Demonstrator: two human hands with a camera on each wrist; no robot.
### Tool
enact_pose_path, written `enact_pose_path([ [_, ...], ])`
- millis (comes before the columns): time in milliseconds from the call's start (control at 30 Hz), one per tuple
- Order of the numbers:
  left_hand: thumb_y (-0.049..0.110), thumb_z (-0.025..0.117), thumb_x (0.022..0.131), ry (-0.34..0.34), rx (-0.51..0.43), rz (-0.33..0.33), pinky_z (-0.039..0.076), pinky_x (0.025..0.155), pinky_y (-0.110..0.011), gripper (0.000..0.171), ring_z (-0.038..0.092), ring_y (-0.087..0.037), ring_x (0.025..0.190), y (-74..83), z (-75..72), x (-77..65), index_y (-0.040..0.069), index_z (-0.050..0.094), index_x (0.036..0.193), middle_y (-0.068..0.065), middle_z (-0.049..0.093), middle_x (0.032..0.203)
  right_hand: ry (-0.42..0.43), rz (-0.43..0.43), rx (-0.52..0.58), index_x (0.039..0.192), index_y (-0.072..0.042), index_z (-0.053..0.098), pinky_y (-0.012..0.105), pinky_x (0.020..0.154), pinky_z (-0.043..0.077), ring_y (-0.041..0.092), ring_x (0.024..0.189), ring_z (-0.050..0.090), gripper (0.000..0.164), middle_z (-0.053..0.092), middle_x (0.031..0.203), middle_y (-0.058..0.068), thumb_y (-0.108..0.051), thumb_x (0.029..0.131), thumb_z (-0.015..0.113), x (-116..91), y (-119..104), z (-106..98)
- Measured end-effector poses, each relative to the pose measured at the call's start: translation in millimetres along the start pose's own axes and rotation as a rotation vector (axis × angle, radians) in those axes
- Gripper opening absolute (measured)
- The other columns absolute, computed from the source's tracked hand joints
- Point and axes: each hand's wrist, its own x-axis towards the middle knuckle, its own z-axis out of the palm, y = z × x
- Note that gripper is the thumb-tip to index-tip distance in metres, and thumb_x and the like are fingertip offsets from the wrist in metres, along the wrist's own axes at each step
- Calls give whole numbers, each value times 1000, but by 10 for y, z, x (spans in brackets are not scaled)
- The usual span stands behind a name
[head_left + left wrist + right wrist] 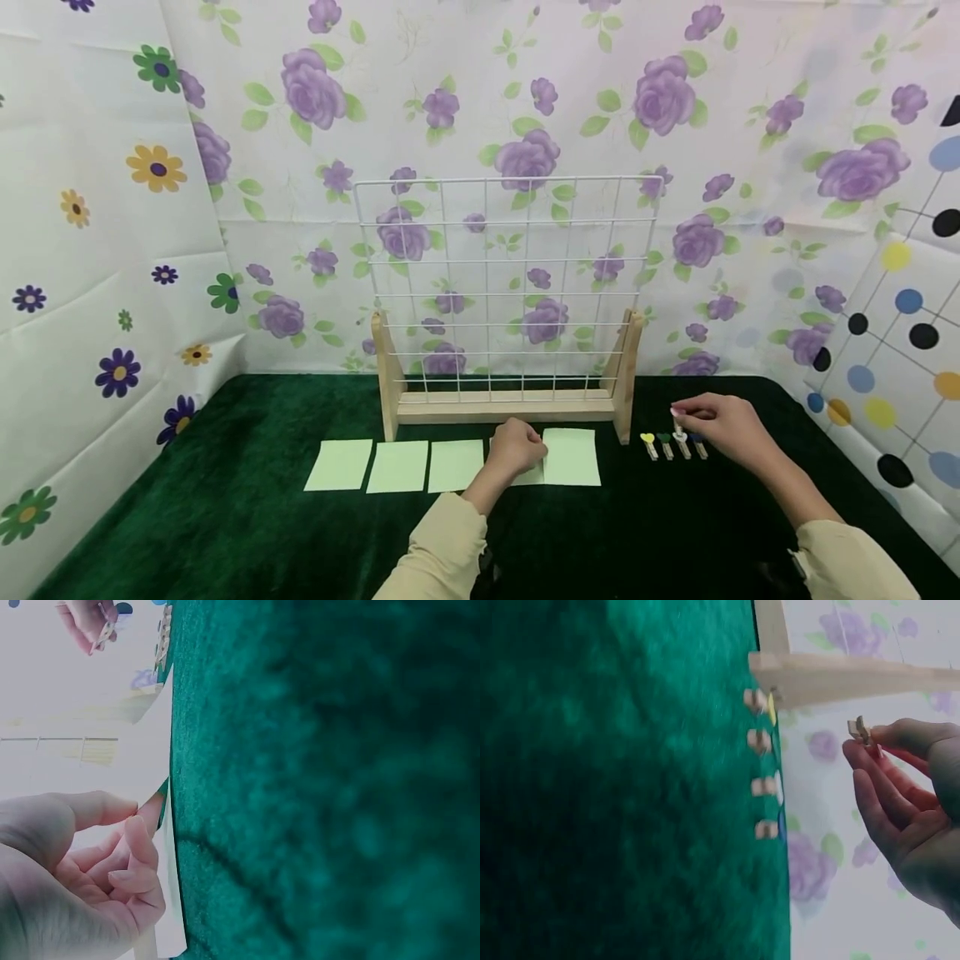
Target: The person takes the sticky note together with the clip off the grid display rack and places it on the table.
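Observation:
My left hand (517, 450) pinches the near-left edge of the rightmost pale green paper sheet (572, 458) between thumb and fingers. In the left wrist view that sheet (154, 724) curves up off the cloth toward the fingertips. Under the hand lies another sheet (531, 476), mostly hidden. Above the right side of the table, my right hand (723, 425) holds a small wooden clothespin (860, 732) by thumb and fingertips, with a bit of pink at its end. Just below it lie several clothespins with yellow (648, 446), green (665, 446), white (681, 444) and blue tops.
A white wire grid (506, 260) in a wooden stand (502, 410) stands upright behind the sheets. More pale green sheets (340, 465) lie in a row at the left. Dark green cloth (225, 500) covers the table, and flowered sheeting (465, 75) hangs behind.

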Motion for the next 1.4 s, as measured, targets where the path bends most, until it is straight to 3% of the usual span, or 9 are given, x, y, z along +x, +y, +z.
enact_pose_path([
  [267,-1,66,81,-20,32,0,25,43,-22,24,37,-9,44,-7,21,26,-3,65,58,4,45,46,-79,104,-2,110,2,69,38,64,53,23,80,66,29,69,99,15,-22,94,65,-43,330,-63],
  [467,4,65,84,-65,49,26,20,41,-20,29,31,-8,41,-9,8,26,-2,68,55,-1,59,49,-136,167,42,111,6,66,33,58,51,20,72,62,32,69,91,10,-21,95,63,-33,463,-105],
  [700,4,63,86,-74,45,47,23,42,-20,31,34,-9,42,-3,6,15,-2,68,56,-5,65,57,-181,160,35,108,7,68,32,60,52,20,72,62,25,68,94,12,-12,92,63,-31,591,-111],
  [1033,8,61,91,-97,20,-16,30,43,-21,29,46,-9,47,0,-23,-3,-1,66,63,-4,65,61,-240,206,79,109,8,66,32,63,54,19,77,62,24,66,99,17,-9,93,62,-33,682,-124],
  [1400,7,63,90,-105,1,17,41,49,-24,16,59,-18,57,36,-107,-58,-3,72,83,-6,67,69,-215,214,72,115,11,63,32,63,54,21,80,63,29,65,106,24,-10,95,60,-51,756,-181],
])
